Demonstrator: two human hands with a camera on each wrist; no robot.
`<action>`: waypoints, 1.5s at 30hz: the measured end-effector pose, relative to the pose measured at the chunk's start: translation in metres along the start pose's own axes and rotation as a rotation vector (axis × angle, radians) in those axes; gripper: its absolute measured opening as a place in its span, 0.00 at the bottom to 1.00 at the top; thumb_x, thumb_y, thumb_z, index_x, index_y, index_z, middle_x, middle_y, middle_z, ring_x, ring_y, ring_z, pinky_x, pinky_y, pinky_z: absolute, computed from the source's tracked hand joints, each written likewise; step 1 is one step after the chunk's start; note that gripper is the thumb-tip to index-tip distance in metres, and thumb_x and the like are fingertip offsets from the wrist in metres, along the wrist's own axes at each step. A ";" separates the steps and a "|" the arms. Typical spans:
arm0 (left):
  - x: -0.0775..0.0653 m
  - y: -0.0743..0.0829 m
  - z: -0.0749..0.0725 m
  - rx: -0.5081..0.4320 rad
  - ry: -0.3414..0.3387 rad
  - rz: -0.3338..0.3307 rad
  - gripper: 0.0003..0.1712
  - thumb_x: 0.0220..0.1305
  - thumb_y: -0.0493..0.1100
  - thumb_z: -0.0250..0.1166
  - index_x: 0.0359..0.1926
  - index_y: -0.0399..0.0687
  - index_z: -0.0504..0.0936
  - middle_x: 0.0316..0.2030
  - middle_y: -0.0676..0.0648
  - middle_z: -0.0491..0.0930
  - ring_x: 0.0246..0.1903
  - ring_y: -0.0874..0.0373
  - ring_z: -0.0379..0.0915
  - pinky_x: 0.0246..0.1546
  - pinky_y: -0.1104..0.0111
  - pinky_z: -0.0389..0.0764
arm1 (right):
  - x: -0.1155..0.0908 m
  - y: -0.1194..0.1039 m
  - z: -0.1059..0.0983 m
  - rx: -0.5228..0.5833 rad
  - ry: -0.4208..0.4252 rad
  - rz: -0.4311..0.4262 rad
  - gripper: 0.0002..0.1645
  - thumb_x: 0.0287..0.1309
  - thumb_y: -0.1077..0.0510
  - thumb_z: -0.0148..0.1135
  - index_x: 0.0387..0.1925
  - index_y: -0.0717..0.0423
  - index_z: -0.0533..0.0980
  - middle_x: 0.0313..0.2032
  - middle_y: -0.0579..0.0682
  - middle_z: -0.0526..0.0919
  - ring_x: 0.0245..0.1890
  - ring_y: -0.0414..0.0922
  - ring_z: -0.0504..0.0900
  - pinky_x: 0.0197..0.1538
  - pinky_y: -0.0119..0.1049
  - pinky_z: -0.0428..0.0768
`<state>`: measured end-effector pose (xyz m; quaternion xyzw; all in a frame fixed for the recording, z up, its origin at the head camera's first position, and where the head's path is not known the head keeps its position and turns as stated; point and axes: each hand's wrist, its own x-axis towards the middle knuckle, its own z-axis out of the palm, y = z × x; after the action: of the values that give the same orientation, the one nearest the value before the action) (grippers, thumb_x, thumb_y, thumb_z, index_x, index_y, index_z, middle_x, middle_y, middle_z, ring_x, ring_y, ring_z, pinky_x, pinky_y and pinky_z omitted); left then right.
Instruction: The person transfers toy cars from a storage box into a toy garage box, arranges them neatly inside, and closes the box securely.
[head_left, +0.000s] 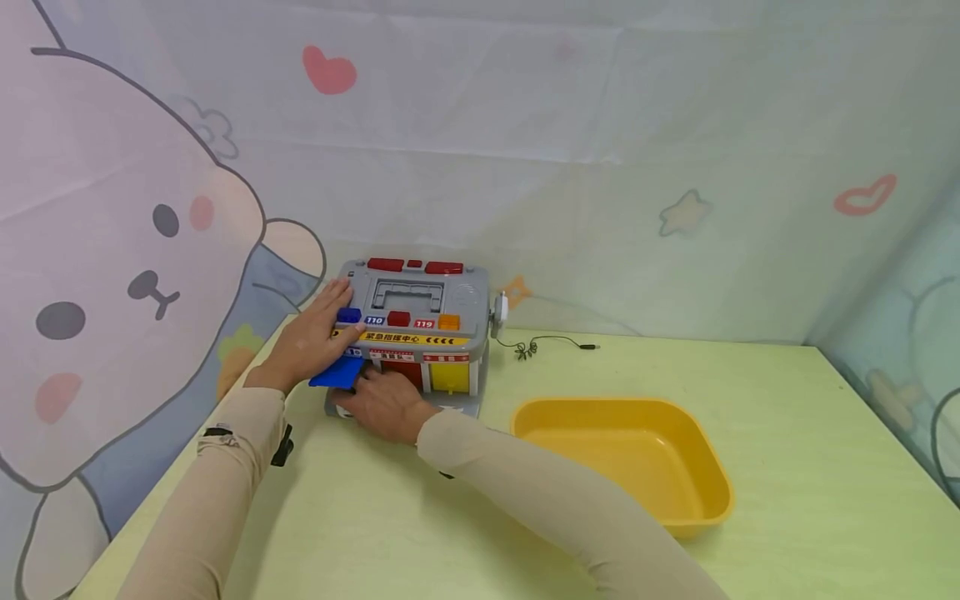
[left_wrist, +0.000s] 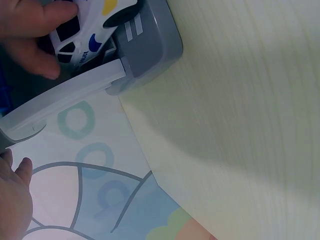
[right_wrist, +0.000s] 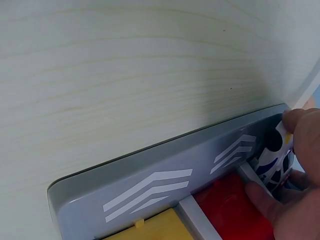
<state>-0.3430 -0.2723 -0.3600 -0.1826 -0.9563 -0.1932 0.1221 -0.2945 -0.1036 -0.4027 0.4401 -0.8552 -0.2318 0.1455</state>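
Observation:
A grey toy rescue station [head_left: 471,292] stands toward the left of the table, its blue door [head_left: 335,373] swung up at the left bay. My left hand [head_left: 311,337] rests on the left edge of its roof, fingers stretched along the top. At the left bay my right hand [head_left: 386,404] grips a small white toy car [left_wrist: 92,35] with black windows and blue and yellow markings. The car is tilted at the bay's opening, partly covered by fingers in the right wrist view. Beside it, the red door [right_wrist: 230,205] and yellow door [head_left: 450,377] are down.
A yellow plastic basin [head_left: 637,467] sits to the right of the station, near my right forearm. A thin black cable [head_left: 555,338] with a plug lies behind it. A white knob [head_left: 500,309] sticks out of the station's right side. Printed cloth hangs behind the table.

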 end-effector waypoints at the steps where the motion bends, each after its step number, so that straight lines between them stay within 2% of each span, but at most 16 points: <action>1: 0.000 -0.001 0.001 0.000 0.003 0.001 0.45 0.73 0.62 0.52 0.78 0.40 0.51 0.80 0.42 0.46 0.80 0.45 0.37 0.76 0.45 0.50 | 0.000 0.000 -0.001 -0.011 -0.003 0.000 0.27 0.75 0.43 0.45 0.72 0.37 0.60 0.73 0.45 0.67 0.60 0.42 0.75 0.65 0.33 0.76; 4: 0.000 -0.002 0.002 -0.003 0.006 -0.002 0.46 0.73 0.63 0.52 0.78 0.41 0.51 0.80 0.43 0.46 0.80 0.45 0.37 0.76 0.45 0.50 | 0.001 -0.001 -0.002 -0.025 -0.015 -0.001 0.29 0.76 0.43 0.45 0.74 0.38 0.59 0.75 0.45 0.65 0.61 0.43 0.74 0.67 0.34 0.73; 8: 0.000 -0.003 0.003 -0.004 0.002 -0.008 0.47 0.72 0.65 0.51 0.78 0.41 0.51 0.80 0.43 0.46 0.80 0.45 0.37 0.76 0.44 0.50 | 0.002 -0.003 -0.003 0.026 -0.044 0.019 0.32 0.75 0.41 0.44 0.76 0.41 0.58 0.75 0.46 0.64 0.64 0.44 0.72 0.68 0.36 0.73; 12: 0.000 -0.002 0.003 -0.002 -0.001 -0.013 0.47 0.72 0.64 0.52 0.78 0.41 0.51 0.80 0.43 0.45 0.80 0.45 0.37 0.76 0.43 0.50 | 0.002 -0.005 -0.003 0.047 -0.065 0.041 0.34 0.74 0.39 0.45 0.75 0.42 0.59 0.73 0.45 0.67 0.63 0.44 0.72 0.63 0.34 0.75; 15: -0.001 -0.002 0.003 -0.001 0.002 -0.013 0.46 0.72 0.64 0.52 0.78 0.41 0.51 0.80 0.43 0.46 0.80 0.44 0.37 0.76 0.43 0.50 | 0.000 -0.005 -0.001 0.033 -0.062 0.041 0.33 0.74 0.39 0.45 0.74 0.43 0.61 0.70 0.44 0.70 0.60 0.42 0.72 0.59 0.31 0.75; 24: -0.001 0.000 0.004 -0.007 0.013 -0.011 0.46 0.72 0.63 0.53 0.78 0.41 0.52 0.80 0.43 0.47 0.80 0.45 0.38 0.76 0.44 0.51 | -0.003 -0.006 0.004 0.010 -0.037 0.040 0.32 0.73 0.39 0.46 0.73 0.45 0.65 0.69 0.44 0.72 0.60 0.42 0.70 0.58 0.30 0.74; 32: 0.000 0.001 0.002 -0.007 -0.001 -0.019 0.45 0.72 0.61 0.53 0.78 0.40 0.51 0.80 0.43 0.46 0.80 0.45 0.37 0.76 0.44 0.50 | -0.004 -0.005 0.003 0.010 -0.063 0.041 0.34 0.73 0.38 0.46 0.75 0.45 0.62 0.71 0.45 0.69 0.63 0.43 0.68 0.63 0.32 0.72; 36: 0.000 0.002 -0.001 -0.007 0.010 -0.013 0.45 0.73 0.62 0.53 0.78 0.40 0.51 0.80 0.43 0.46 0.80 0.45 0.37 0.76 0.44 0.50 | -0.004 -0.003 0.001 0.004 -0.057 0.049 0.35 0.74 0.39 0.44 0.76 0.44 0.58 0.73 0.46 0.65 0.67 0.43 0.68 0.69 0.34 0.69; 41: -0.001 0.002 -0.001 -0.007 0.011 -0.012 0.46 0.72 0.63 0.52 0.78 0.41 0.51 0.80 0.42 0.46 0.80 0.44 0.38 0.76 0.43 0.50 | -0.005 -0.001 0.002 0.062 -0.047 0.046 0.37 0.73 0.40 0.47 0.78 0.44 0.55 0.77 0.47 0.60 0.73 0.44 0.64 0.77 0.37 0.61; 45: -0.001 0.003 0.001 -0.004 0.011 -0.016 0.46 0.72 0.63 0.52 0.78 0.41 0.52 0.80 0.43 0.47 0.80 0.45 0.38 0.76 0.44 0.50 | -0.006 0.000 0.003 0.100 -0.059 0.050 0.38 0.73 0.40 0.47 0.78 0.45 0.54 0.76 0.47 0.61 0.73 0.43 0.63 0.77 0.37 0.60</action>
<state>-0.3410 -0.2701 -0.3600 -0.1740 -0.9567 -0.1969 0.1254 -0.2926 -0.0979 -0.4059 0.4181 -0.8805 -0.1980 0.1037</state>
